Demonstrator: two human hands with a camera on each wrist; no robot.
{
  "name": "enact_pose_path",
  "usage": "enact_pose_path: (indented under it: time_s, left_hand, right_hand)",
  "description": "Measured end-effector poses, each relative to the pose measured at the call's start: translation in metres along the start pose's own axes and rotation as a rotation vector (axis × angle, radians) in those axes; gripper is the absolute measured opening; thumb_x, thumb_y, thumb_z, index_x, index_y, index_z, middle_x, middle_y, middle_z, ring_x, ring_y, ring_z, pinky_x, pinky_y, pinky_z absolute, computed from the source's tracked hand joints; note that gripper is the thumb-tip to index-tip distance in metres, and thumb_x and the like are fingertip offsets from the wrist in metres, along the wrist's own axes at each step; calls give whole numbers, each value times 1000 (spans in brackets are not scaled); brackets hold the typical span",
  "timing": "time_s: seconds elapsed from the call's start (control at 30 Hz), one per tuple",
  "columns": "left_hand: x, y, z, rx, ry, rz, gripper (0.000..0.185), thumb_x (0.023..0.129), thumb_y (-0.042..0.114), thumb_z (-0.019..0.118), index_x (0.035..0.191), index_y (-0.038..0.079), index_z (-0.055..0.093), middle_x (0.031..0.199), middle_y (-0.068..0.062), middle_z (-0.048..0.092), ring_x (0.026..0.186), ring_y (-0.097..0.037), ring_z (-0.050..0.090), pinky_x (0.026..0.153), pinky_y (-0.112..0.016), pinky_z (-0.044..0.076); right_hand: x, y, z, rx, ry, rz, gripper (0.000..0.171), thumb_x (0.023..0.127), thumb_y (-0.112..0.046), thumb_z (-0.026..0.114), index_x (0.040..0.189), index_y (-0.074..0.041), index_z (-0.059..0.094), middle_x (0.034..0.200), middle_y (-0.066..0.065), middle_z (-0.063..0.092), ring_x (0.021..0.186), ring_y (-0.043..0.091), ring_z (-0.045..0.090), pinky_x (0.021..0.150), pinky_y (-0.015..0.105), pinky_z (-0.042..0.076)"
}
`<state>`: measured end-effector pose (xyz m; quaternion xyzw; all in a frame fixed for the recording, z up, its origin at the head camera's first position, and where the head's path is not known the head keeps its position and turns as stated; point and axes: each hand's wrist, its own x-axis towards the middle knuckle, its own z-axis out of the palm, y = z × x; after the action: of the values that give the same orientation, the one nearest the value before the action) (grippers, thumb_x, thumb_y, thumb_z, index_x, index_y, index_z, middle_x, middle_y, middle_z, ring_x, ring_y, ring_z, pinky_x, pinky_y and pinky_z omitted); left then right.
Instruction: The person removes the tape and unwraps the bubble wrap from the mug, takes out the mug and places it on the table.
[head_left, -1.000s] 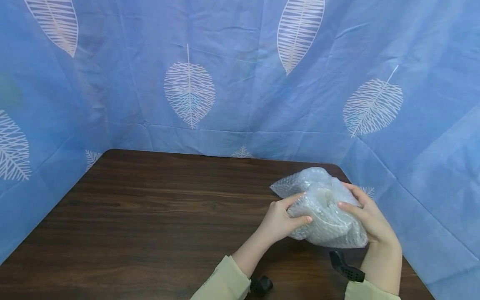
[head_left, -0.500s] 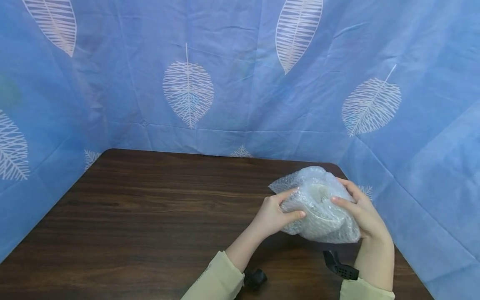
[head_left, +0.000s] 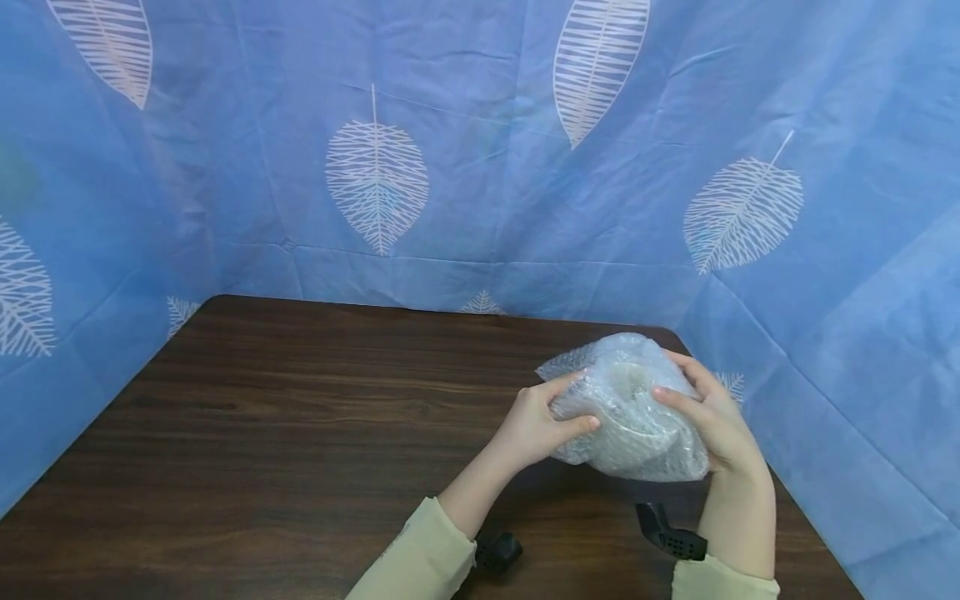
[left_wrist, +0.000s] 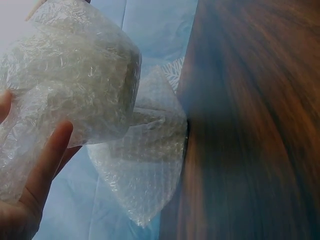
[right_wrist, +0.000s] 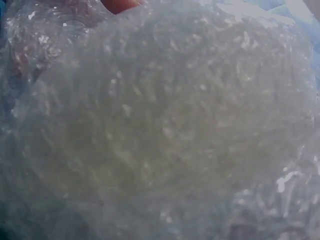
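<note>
Both hands' fingers grip bubble-wrapped bundle | above wooden table | blue leaf-print curtain behind

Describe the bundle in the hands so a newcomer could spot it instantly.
Find the dark wooden table against the blue leaf-print cloth, then its far right corner. There the left hand and right hand grip a bubble wrap bundle, the only cloudy, see-through thing in sight.

A dark brown wooden worktop stands in a corner. Blue cloth hangs behind it and on both sides. The cloth has big white leaves on it. The light is soft and even.
</note>
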<state>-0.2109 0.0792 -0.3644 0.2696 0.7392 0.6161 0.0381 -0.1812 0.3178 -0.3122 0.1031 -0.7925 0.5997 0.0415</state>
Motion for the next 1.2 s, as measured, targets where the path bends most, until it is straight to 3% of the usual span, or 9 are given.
enact_pose_path:
  time_s: [0.07, 0.17, 0.2, 0.27, 0.3, 0.4, 0.43, 1.03, 1.2]
  left_hand:
    - [-1, -1, -3, -3, 2, -1, 63, 85, 31, 75, 142, 23, 49, 137, 0, 52, 104, -12, 58, 76, -28, 46]
    - [-2, -1, -8, -3, 11, 0, 63, 86, 31, 74, 142, 23, 48, 135, -1, 54, 113, -12, 53, 77, -30, 46]
    - [-2, -1, -10, -3, 11, 5, 63, 86, 30, 74, 142, 22, 48, 127, -5, 60, 99, -15, 59, 77, -30, 46]
    - [-3, -1, -14, 2, 13, 7, 63, 86, 30, 74, 143, 21, 48, 127, -6, 60, 103, -16, 59, 84, -33, 48]
    - [-3, -2, -16, 8, 17, 8, 63, 86, 31, 74, 143, 21, 48, 133, -4, 55, 117, -15, 52, 89, -35, 47]
    - [-4, -3, -23, 20, 20, 4, 64, 86, 30, 74, 143, 18, 47, 136, -5, 53, 120, -18, 51, 95, -40, 45]
    - [-5, -3, -25, 22, 24, -1, 64, 86, 31, 74, 143, 17, 47, 143, -2, 45, 131, -18, 40, 98, -42, 43]
    - [-21, -18, -66, 19, 62, -17, 65, 86, 27, 74, 143, 13, 47, 140, -4, 50, 125, -22, 48, 96, -44, 45]
    - [-26, -19, -78, 22, 75, -17, 63, 86, 26, 74, 142, 13, 48, 138, -5, 52, 124, -22, 49, 94, -44, 46]
  right_hand:
    - [2, -1, 3, -4, 1, -3, 47, 96, -11, 58, 140, -14, 42, 126, 8, 42, 96, 19, 58, 70, 38, 54]
    - [6, -2, 7, -5, 4, -8, 48, 96, -11, 59, 141, -13, 42, 125, 6, 44, 97, 18, 57, 71, 36, 53]
    - [7, -3, 9, -2, 8, -11, 48, 95, -11, 59, 140, -13, 43, 125, 6, 45, 97, 18, 57, 71, 35, 53]
    - [9, -4, 13, 0, 19, -7, 47, 95, -12, 60, 140, -13, 44, 123, 5, 46, 96, 17, 57, 71, 34, 53]
    - [10, -5, 15, -7, 26, -6, 47, 95, -12, 60, 139, -14, 44, 122, 4, 47, 95, 17, 57, 71, 33, 53]
    - [13, -7, 22, 2, 35, 8, 48, 94, -14, 61, 139, -13, 44, 122, 4, 47, 96, 18, 56, 72, 33, 52]
    - [14, -8, 25, 2, 37, 13, 49, 94, -15, 62, 140, -12, 44, 122, 5, 47, 97, 19, 55, 73, 33, 52]
    - [32, -11, 73, 47, 24, 77, 65, 91, -18, 66, 147, -7, 35, 138, 12, 36, 111, 27, 50, 85, 33, 47]
    - [38, -11, 84, 58, 18, 80, 67, 91, -18, 67, 148, -8, 34, 143, 13, 33, 119, 32, 45, 93, 42, 41]
